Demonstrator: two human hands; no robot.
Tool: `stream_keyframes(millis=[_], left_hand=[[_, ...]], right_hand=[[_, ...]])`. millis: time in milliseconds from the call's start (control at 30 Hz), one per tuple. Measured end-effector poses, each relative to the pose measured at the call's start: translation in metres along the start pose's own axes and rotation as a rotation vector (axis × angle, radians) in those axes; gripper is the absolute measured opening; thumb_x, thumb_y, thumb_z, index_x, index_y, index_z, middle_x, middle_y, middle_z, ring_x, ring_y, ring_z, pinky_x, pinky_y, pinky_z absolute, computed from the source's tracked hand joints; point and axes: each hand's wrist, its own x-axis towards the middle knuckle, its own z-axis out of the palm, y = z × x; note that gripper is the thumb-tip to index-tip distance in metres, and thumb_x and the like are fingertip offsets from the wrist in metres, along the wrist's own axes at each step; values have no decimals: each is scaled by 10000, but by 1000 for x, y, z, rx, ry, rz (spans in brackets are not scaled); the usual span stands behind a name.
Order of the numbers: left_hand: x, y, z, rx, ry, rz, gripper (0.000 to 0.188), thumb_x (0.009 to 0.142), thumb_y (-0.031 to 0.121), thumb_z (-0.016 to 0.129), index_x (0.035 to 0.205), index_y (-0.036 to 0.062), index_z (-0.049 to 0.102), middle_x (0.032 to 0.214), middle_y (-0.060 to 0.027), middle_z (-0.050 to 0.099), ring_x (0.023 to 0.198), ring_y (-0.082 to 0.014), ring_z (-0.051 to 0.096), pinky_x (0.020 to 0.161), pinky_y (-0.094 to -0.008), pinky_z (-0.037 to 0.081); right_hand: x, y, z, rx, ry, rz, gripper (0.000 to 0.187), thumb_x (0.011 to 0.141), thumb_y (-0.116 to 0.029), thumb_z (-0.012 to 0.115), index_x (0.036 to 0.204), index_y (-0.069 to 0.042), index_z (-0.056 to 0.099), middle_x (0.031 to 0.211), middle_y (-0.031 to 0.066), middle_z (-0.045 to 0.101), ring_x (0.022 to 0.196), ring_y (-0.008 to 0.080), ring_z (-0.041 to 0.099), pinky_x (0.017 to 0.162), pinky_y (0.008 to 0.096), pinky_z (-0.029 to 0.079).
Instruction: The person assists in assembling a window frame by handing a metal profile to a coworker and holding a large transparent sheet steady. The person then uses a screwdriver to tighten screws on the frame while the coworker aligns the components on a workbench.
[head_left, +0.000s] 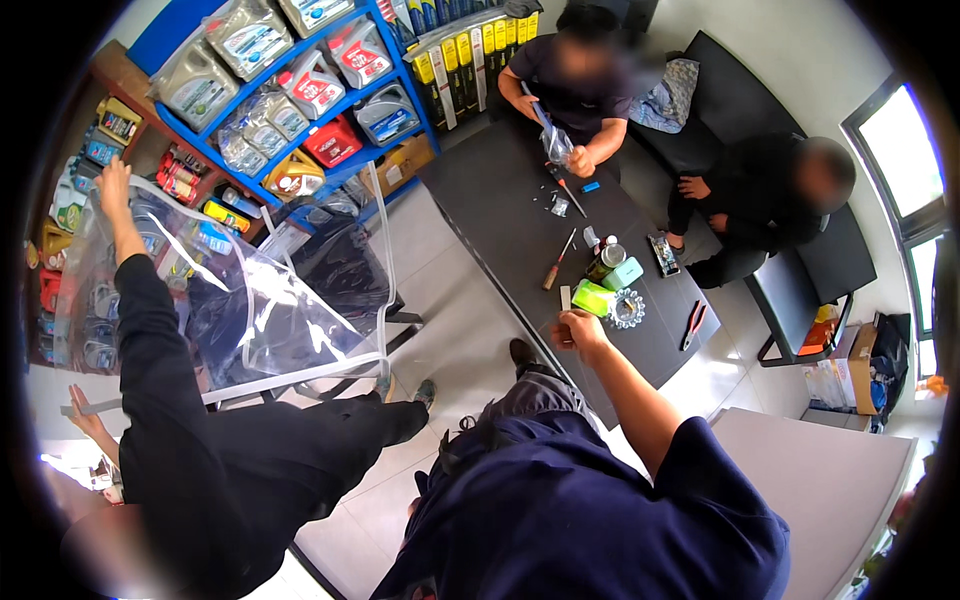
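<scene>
My right hand (580, 334) is closed over the near edge of the dark table (490, 220), its fingers curled; what they hold, if anything, is hidden. A small white strip (565, 297) shows just beyond the fingers, and I cannot tell whether it is held. Beside it lies a bright yellow-green packet (594, 298), with a clear scalloped glass ashtray (627, 309) to its right. A mint-green box (623, 273) and a lidded jar (606, 262) stand behind. Of my left hand (412, 507), only a sliver of skin shows beside my dark shirt; its fingers are hidden.
Pliers (693, 325), screwdrivers (559, 262) and a phone (663, 255) lie on the table. Across it, a person (575, 90) holds a plastic-wrapped item; another sits on a black sofa (735, 90). At left, a person in black reaches past a clear plastic curtain (270, 310) near shelves of bottles.
</scene>
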Motion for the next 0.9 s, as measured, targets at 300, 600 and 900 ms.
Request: stream_keyframes(millis=[300,600,900], left_hand=[[55,21,-8,109,82,254,302,872,330,632,1021,85,725,979,-149,724,931,-280,699,819,-376,552],[-9,238,-73,-490,-52,-68,334,906,177,598,1193,13,548,807,-159,658,572,-226,643,503,-347,525],[10,293,-107,-341,33,113,275,890,139,620,1136,23,585,816,-124,667,592,-190,639,519,-309,521]], right_hand=[[43,-15,-4,-45,-6,31,268,937,-215,551,1138,-43,601,889,98,674,691,189,661,630,348,569],[93,-39,-7,-114,-4,81,242,936,-212,558,1105,-47,614,864,89,690,669,180,666,602,337,565],[133,-153,93,-27,-102,6,242,934,-227,586,1101,-54,619,839,79,697,663,165,665,601,326,558]])
